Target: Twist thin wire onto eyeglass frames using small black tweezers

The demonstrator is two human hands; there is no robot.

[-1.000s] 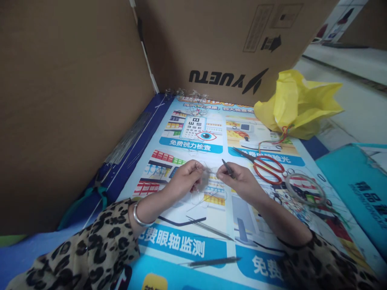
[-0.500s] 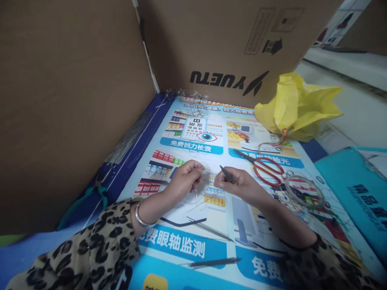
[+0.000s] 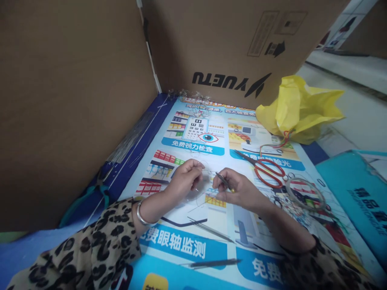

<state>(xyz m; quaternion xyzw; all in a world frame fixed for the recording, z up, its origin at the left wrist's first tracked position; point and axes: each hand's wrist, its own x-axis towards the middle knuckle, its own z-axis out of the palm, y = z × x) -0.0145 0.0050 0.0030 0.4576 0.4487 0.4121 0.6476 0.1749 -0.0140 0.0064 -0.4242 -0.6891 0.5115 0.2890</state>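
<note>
Fingers pinched together, my left hand (image 3: 189, 177) holds a thin wire (image 3: 198, 200) that loops down below the fingertips over the printed sheet. Just to its right, my right hand (image 3: 234, 188) is closed on a small dark pointed tool (image 3: 223, 180), whose tip points up and left toward the left fingers. A fine strand seems to run between the hands. Red-handled scissors (image 3: 269, 172) lie beyond my right hand. Below the hands, thin metal rods (image 3: 211, 229) and a dark bundle of rods (image 3: 215, 263) rest on the sheet.
Cardboard walls (image 3: 229, 44) stand at the left and back. A yellow bag (image 3: 298, 108) sits at the back right, near a wire coil (image 3: 305, 194) and a teal box (image 3: 356, 193). Teal-handled pliers (image 3: 98, 187) and a heap of wires (image 3: 131, 139) lie at the left.
The dark tool has turned and dropped slightly in my right hand, and the right fingers have shifted around it. My left hand is nearly unchanged. The view has shifted slightly.
</note>
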